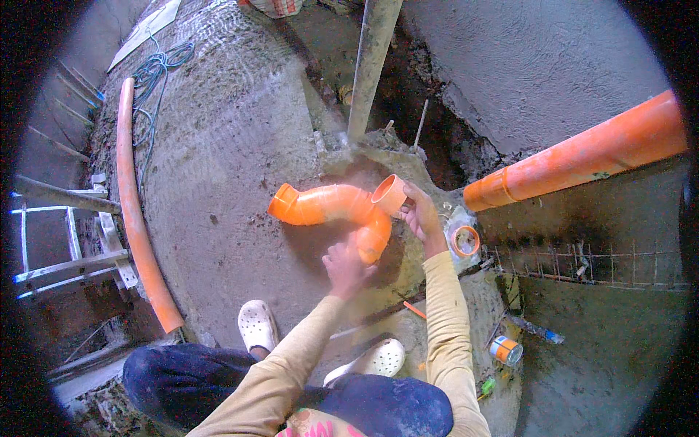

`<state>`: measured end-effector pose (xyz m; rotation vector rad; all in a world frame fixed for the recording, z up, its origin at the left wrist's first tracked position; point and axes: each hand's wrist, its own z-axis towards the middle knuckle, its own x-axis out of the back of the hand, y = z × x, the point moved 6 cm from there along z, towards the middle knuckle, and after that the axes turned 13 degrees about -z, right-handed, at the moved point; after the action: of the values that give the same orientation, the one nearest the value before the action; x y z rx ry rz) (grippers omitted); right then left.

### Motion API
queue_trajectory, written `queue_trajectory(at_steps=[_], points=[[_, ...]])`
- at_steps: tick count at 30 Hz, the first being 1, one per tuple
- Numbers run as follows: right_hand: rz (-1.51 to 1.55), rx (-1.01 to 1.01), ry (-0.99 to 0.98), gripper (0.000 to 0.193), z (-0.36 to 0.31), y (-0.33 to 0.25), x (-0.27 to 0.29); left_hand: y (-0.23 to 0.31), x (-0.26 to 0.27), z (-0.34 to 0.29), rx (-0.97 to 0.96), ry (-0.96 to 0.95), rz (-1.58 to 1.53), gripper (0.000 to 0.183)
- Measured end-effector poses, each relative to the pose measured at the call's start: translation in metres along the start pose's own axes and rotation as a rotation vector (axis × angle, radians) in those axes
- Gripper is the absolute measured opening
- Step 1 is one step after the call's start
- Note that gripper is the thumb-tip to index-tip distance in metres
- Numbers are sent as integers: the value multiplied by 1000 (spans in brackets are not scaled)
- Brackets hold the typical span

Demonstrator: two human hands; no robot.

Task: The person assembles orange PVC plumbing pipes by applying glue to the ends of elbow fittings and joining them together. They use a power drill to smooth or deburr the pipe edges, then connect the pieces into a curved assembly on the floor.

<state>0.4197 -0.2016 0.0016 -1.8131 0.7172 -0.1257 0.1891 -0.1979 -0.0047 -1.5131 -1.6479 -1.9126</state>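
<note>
An orange plastic pipe trap (328,204) with several bends is in front of me above the rough concrete floor. Its socket end points to the far left. At its right side, an open round mouth (389,191) tilts up toward the upper left. My right hand (422,215) grips the rim of that mouth, thumb and fingers closed on it. My left hand (347,266) is closed against the lower bend on the near side; some of its fingers are hidden behind the plastic.
A thick orange pipe (582,149) slants in from the right, near an orange pipe opening (465,240) set in the floor. A long orange pipe (135,211) lies left. A metal post (373,69) stands ahead beside a trench. A can (505,350) sits near my right sleeve.
</note>
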Motion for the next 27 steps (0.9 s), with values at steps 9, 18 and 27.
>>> queue_trajectory(at_steps=[9, 18, 27], points=[[-75, -40, -2, 45, -8, -8, -6, -6, 2, 1, -12, -37, 31, 105], [-327, -95, -50, 44, -2, -19, -28, -2, -1, -3, 80, -76, -67, 104], [-479, -11, -11, 40, 7, -9, -30, -3, -2, -1, -10, 17, 37, 108]])
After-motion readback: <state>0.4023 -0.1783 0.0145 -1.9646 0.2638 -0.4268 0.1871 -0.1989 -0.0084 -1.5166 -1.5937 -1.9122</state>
